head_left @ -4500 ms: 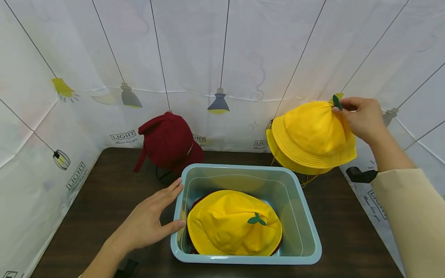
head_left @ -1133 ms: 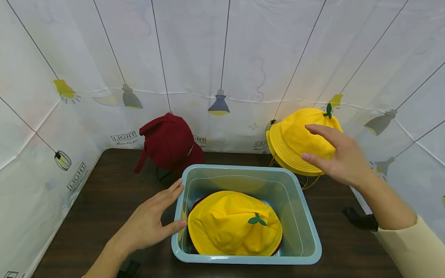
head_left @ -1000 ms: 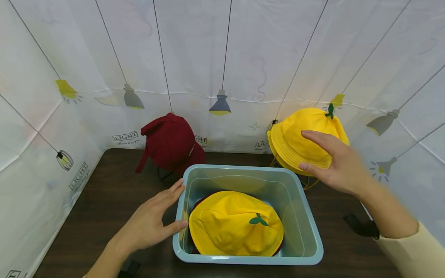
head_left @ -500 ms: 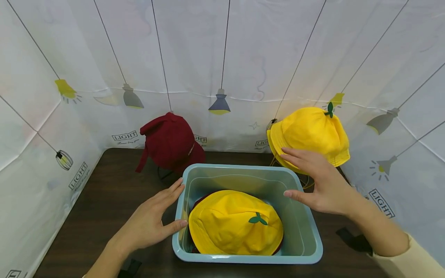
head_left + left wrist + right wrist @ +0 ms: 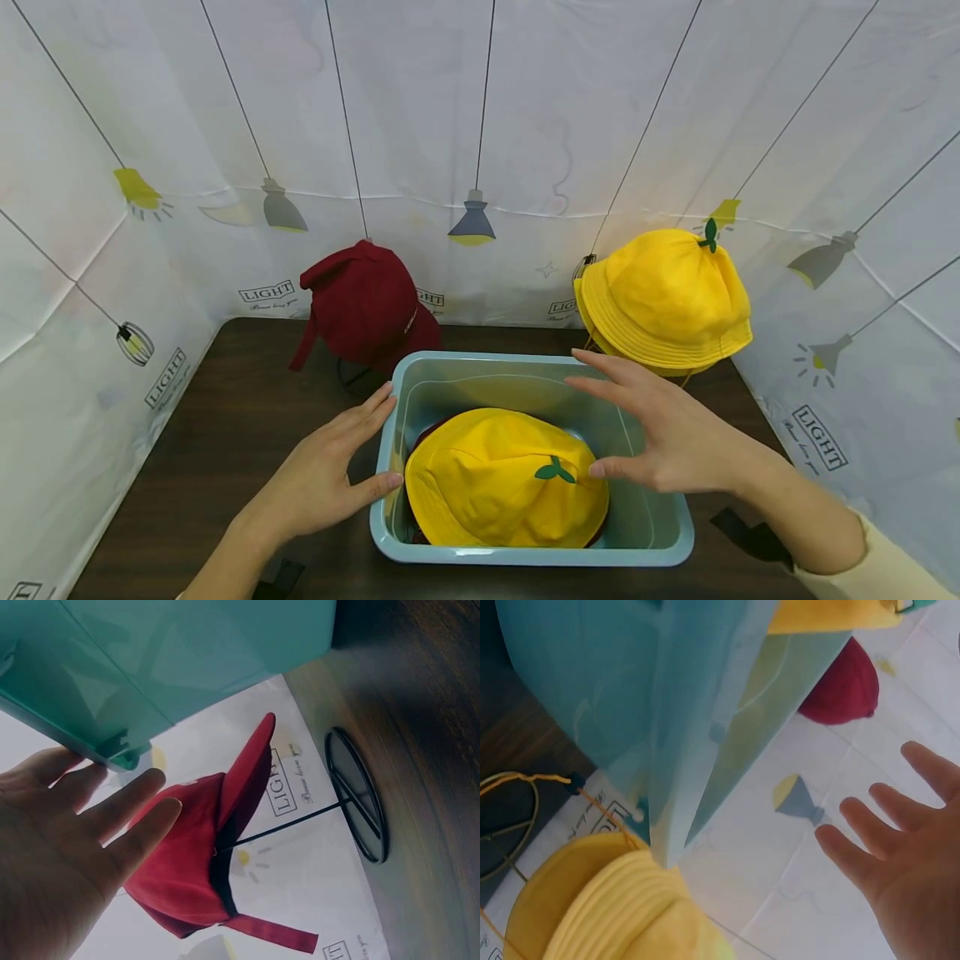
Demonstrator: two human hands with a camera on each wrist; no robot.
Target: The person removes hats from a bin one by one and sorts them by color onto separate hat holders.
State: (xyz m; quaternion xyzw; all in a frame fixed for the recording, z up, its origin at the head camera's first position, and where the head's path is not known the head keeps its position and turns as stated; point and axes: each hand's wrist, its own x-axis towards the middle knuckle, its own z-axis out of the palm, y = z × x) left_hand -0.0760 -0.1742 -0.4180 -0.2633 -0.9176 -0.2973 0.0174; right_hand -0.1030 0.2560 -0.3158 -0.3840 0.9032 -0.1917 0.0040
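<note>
A yellow bucket hat (image 5: 495, 483) with a green sprout lies in the light blue plastic tub (image 5: 660, 525), and a dark red edge shows beneath it. My left hand (image 5: 322, 475) rests its straight fingers along the tub's left rim. Over the tub's right side, my right hand (image 5: 645, 417) is held with fingers spread and nothing in them, its thumb overlapping the hat's edge in the head view. Behind it to the right, another yellow bucket hat (image 5: 667, 300) sits on a stand, with a second yellow brim under it.
A dark red cap (image 5: 367, 304) hangs on a black wire stand (image 5: 356, 795) at the back left. The dark wooden table (image 5: 225, 417) ends at a white printed curtain (image 5: 420, 100) behind and at both sides.
My right hand set the yellow hat down on the right stand, let go of its sprout, and moved left and toward me over the tub. The left hand stayed put.
</note>
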